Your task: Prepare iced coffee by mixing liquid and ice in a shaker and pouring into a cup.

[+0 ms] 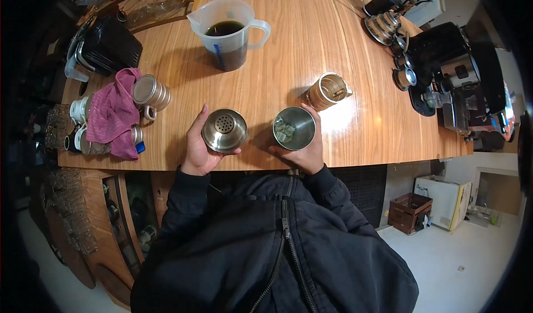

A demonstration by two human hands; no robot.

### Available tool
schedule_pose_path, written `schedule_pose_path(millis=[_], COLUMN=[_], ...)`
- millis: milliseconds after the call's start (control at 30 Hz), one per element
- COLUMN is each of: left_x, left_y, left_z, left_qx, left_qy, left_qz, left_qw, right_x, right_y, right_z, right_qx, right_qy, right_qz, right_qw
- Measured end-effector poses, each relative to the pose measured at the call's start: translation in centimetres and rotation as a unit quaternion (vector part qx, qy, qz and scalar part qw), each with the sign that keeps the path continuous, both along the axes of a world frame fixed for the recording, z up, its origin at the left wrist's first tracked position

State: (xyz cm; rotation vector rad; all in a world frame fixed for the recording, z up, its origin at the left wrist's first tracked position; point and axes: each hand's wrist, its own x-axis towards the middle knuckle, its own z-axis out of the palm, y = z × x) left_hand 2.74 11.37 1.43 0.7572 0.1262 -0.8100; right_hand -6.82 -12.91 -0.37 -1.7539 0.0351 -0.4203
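Note:
My left hand (196, 148) holds a steel cocktail shaker's strainer top (229, 138), its perforated dome facing up towards me. In my right hand (311, 154) is the open steel shaker tin (305, 127), tilted so that I see inside. Several ice cubes (285, 130) lie in the tin. The two shaker parts are apart, both near the table's front edge. Just beyond the tin stands a ribbed mug (320, 97) with a handle on its right. Farther back, a translucent plastic measuring jug (229, 54) holds dark liquid. The undersides of both shaker parts are hidden.
On the left of the wooden table (287, 42), a purple cloth (114, 115) drapes over several mugs, beside another ribbed mug (156, 94). A black appliance (110, 44) stands behind them. Along the right edge are a kettle (383, 27) and a black coffee machine (443, 52).

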Motion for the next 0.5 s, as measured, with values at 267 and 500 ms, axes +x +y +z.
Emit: schedule_pose_path(millis=[267, 500], left_x=[-0.9, 0.7], left_y=[-1.3, -0.4], left_z=[1.2, -0.8], left_qx=[0.222, 0.444], left_qy=[-0.263, -0.589], left_qz=[0.097, 0.218], left_qw=[0.934, 0.639], right_x=[-0.1, -1.5], right_y=[-0.7, -3.6], right_z=[1.9, 6.6], right_qx=[-0.084, -0.112], right_qy=[-0.018, -0.213], right_qz=[-0.042, -0.084], right_qw=[0.995, 0.967])
